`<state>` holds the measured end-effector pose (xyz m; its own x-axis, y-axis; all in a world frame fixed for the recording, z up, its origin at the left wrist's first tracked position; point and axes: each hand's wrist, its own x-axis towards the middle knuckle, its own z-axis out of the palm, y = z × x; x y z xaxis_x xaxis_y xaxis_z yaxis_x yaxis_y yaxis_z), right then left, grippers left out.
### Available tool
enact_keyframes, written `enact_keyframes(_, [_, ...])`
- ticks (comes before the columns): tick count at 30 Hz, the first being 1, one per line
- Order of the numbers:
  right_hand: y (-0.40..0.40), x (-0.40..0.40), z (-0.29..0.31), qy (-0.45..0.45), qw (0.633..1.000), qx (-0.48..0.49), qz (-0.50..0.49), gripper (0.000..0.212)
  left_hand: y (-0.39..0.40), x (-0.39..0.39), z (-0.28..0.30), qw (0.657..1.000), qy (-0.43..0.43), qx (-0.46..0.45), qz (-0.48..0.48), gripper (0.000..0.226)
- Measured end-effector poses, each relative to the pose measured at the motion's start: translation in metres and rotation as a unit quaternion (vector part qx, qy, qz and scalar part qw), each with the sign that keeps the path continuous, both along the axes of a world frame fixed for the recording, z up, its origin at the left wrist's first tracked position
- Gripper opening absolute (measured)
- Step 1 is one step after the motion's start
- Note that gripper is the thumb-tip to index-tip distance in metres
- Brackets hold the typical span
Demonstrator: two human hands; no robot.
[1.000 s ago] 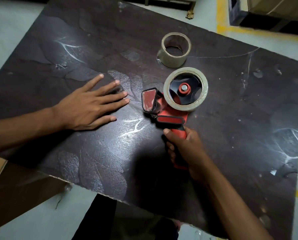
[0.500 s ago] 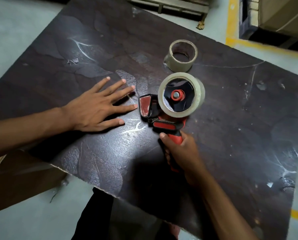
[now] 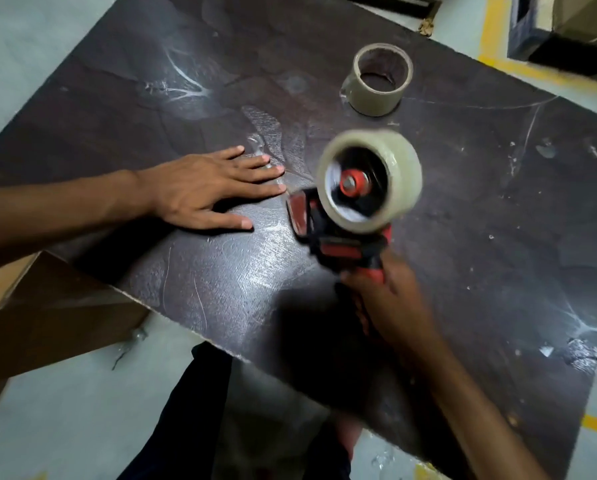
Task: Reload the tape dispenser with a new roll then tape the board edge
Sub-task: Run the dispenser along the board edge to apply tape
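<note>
While your right hand (image 3: 390,303) grips the loaded tape dispenser (image 3: 345,233) above the board (image 3: 498,220) and your left hand (image 3: 207,192) lies flat and open, a rushed swing could miss the edge.

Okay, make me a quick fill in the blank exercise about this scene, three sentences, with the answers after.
1. The right hand grips the tape dispenser by its ____.
2. The left hand lies ____ on the dark board, fingers spread.
3. The spare tape ring sits on the board, ____ from both hands.

Missing words: handle; flat; apart
</note>
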<state>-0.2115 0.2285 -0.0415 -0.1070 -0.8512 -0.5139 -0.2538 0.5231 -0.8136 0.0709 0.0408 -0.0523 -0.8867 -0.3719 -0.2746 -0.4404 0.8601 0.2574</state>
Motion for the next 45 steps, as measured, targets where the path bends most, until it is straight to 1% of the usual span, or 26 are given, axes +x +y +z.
enact_keyframes(2, [0.027, -0.007, 0.008, 0.005, 1.0, 0.023, -0.008, 0.009, 0.002, 0.0, 0.002, 1.0, -0.006, -0.004, 0.005, 0.076])
enact_keyframes(4, [0.041, -0.008, 0.012, 0.013, 1.0, 0.022, -0.004, 0.019, 0.004, -0.002, 0.005, 1.0, -0.015, -0.004, 0.004, 0.077])
enact_keyframes(7, [0.04, -0.008, 0.012, 0.076, 0.996, 0.003, 0.049, 0.017, 0.009, -0.008, 0.009, 0.998, -0.05, -0.032, -0.017, 0.077])
enact_keyframes(9, [0.04, -0.007, 0.016, 0.099, 0.991, 0.006, 0.089, 0.023, 0.013, -0.008, 0.012, 0.997, -0.066, -0.044, -0.023, 0.074])
enact_keyframes(11, [0.041, -0.007, 0.023, 0.096, 0.989, 0.015, 0.11, 0.022, 0.02, -0.009, 0.015, 0.996, -0.061, -0.065, -0.016, 0.072])
enact_keyframes(14, [0.034, -0.007, 0.029, 0.095, 0.99, 0.016, 0.104, 0.022, 0.033, -0.017, 0.017, 0.992, -0.024, -0.124, -0.018, 0.071])
enact_keyframes(15, [0.032, -0.008, 0.028, 0.099, 0.99, 0.011, 0.102, 0.02, 0.036, -0.021, 0.017, 0.992, -0.016, -0.121, -0.021, 0.072])
enact_keyframes(17, [0.03, -0.008, 0.025, 0.112, 0.988, -0.008, 0.109, 0.014, 0.042, -0.024, 0.017, 0.998, -0.001, -0.066, -0.013, 0.074])
enact_keyframes(18, [0.03, -0.008, 0.023, 0.126, 0.985, -0.02, 0.117, 0.015, 0.045, -0.024, 0.017, 0.999, 0.003, -0.044, -0.013, 0.074])
enact_keyframes(19, [0.031, -0.006, 0.021, 0.137, 0.983, -0.029, 0.121, 0.016, 0.049, -0.023, 0.015, 0.999, 0.003, -0.039, -0.019, 0.074])
enact_keyframes(21, [0.032, -0.003, 0.019, 0.152, 0.98, -0.031, 0.124, 0.014, 0.054, -0.023, 0.012, 0.998, -0.01, -0.058, -0.033, 0.073])
enact_keyframes(24, [0.046, -0.003, 0.021, 0.174, 0.977, -0.023, 0.124, 0.022, 0.068, -0.031, 0.012, 0.996, -0.049, -0.068, -0.041, 0.075])
enact_keyframes(27, [0.079, -0.013, 0.028, 0.207, 0.968, -0.023, 0.143, 0.021, 0.085, -0.045, 0.007, 0.993, -0.076, -0.084, -0.044, 0.078])
enact_keyframes(30, [0.119, -0.027, 0.03, 0.2, 0.968, -0.016, 0.148, 0.019, 0.115, -0.049, 0.004, 0.991, -0.098, -0.09, -0.004, 0.088])
enact_keyframes(36, [0.196, -0.058, 0.04, 0.163, 0.975, 0.024, 0.147, 0.015, 0.201, -0.075, 0.005, 0.991, -0.099, -0.094, -0.014, 0.08])
enact_keyframes(41, [0.248, -0.081, 0.048, 0.153, 0.979, 0.043, 0.129, 0.02, 0.251, -0.095, 0.004, 0.995, -0.063, -0.073, -0.03, 0.071])
enact_keyframes(43, [0.27, -0.089, 0.05, 0.152, 0.979, 0.059, 0.122, 0.025, 0.267, -0.104, 0.003, 0.996, -0.061, -0.055, -0.028, 0.071])
enact_keyframes(45, [0.289, -0.096, 0.05, 0.148, 0.981, 0.085, 0.095, 0.029, 0.28, -0.114, 0.001, 0.997, -0.062, -0.044, -0.034, 0.071])
